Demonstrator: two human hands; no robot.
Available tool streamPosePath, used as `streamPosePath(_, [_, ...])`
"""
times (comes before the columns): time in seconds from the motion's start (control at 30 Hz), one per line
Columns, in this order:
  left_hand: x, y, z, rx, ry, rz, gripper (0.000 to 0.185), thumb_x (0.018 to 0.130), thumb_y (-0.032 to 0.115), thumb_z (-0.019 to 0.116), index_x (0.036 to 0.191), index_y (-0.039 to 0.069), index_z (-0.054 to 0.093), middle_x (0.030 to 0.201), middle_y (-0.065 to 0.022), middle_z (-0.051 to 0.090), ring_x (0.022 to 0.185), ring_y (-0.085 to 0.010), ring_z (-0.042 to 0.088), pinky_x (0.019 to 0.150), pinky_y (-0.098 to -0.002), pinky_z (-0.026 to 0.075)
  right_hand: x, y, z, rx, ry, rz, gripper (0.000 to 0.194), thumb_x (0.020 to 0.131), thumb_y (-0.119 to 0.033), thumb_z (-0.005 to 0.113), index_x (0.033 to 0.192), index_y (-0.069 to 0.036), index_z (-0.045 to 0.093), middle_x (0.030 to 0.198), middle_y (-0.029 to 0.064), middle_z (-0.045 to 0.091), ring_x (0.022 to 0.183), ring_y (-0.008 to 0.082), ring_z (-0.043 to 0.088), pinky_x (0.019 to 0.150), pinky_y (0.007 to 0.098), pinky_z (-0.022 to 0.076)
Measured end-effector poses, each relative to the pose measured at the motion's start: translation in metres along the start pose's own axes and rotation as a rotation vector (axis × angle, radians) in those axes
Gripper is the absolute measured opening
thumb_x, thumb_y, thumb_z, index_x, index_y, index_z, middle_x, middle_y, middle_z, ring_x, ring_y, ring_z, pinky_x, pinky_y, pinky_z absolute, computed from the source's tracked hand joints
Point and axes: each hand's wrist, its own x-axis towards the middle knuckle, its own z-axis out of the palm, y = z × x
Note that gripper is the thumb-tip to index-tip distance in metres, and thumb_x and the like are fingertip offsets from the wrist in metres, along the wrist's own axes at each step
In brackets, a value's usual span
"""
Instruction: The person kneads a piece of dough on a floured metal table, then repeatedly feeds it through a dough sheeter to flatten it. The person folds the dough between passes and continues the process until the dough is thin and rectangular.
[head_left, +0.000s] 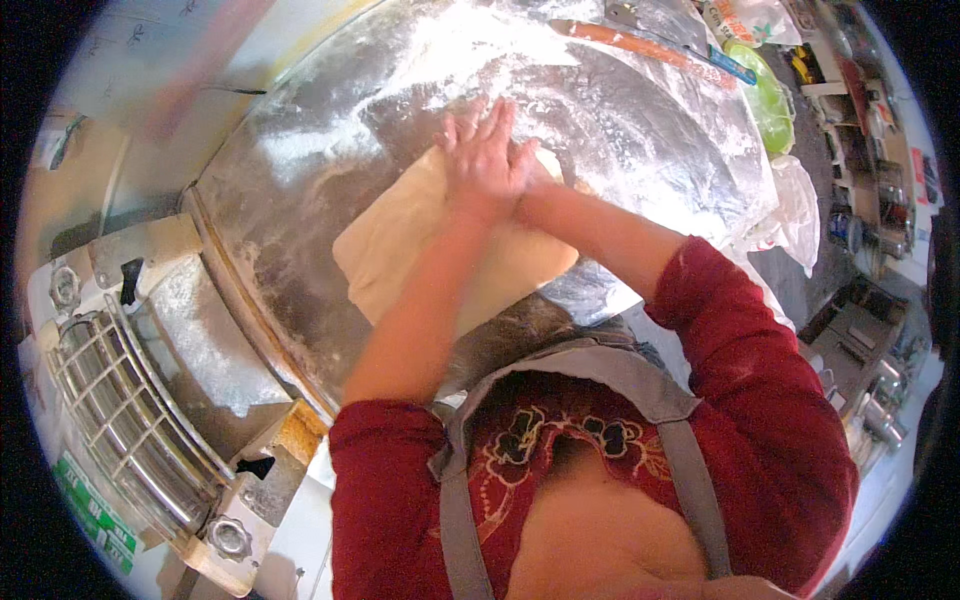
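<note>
A thick, pale slab of dough (390, 247) lies on the floured work table (300, 217) in front of me. My left hand (480, 154) presses on its far edge with the fingers spread and pointing away from me. My right hand (527, 169) crosses in from the right and overlaps the left one at the palm. Both hands are blurred, and most of the right hand's fingers are hidden or merge with the left. Bare dough shows on either side of my forearms. White flour (487, 45) is scattered thickly beyond the hands.
At left stands a dough roller machine with a metal guard grille (112, 397) and knobs (230, 538). Along the far right lie an orange-brown stick (630, 37), a blue handle (733, 64), a green plastic container (765, 97) and a plastic bag (795, 202). Shelves (862, 135) stand beyond.
</note>
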Motion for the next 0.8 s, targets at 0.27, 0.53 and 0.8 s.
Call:
streamPosePath(0.27, [-0.004, 0.025, -0.029, -0.061, -0.173, -0.069, 0.054, 0.089, 0.039, 0.048, 0.135, 0.011, 0.047, 0.139, -0.0096, 0.047, 0.135, -0.0299, 0.033, 0.113, -0.0514, 0.008, -0.026, -0.035, -0.004, -0.017, -0.053, 0.016, 0.044, 0.086, -0.022, 0.050, 0.127, -0.006, 0.051, 0.131, 0.0190, 0.048, 0.124, 0.0341, 0.042, 0.103, 0.0452, 0.0336])
streamPosePath(0.53, [-0.079, 0.061, 0.002, -0.004, -0.004, 0.016, 0.060, 0.080, 0.039, 0.056, 0.132, 0.010, 0.050, 0.144, -0.0088, 0.040, 0.136, -0.0325, 0.029, 0.111, -0.0585, 0.009, -0.087, -0.047, 0.022, -0.078, 0.049, 0.068, 0.055, 0.085, -0.025, 0.051, 0.136, -0.007, 0.039, 0.139, 0.0186, 0.038, 0.128, 0.0346, 0.034, 0.107, 0.0442, 0.0267])
streamPosePath(0.8, [-0.074, 0.047, -0.055, -0.572, -0.031, -0.252, 0.052, 0.080, 0.032, 0.058, 0.125, 0.007, 0.057, 0.135, -0.0124, 0.051, 0.132, -0.0280, 0.037, 0.113, -0.0488, 0.014, -0.050, -0.104, -0.053, -0.399, -0.574, -0.045, 0.052, 0.084, -0.024, 0.052, 0.134, -0.010, 0.046, 0.136, 0.0175, 0.044, 0.127, 0.0350, 0.036, 0.106, 0.0449, 0.0280])
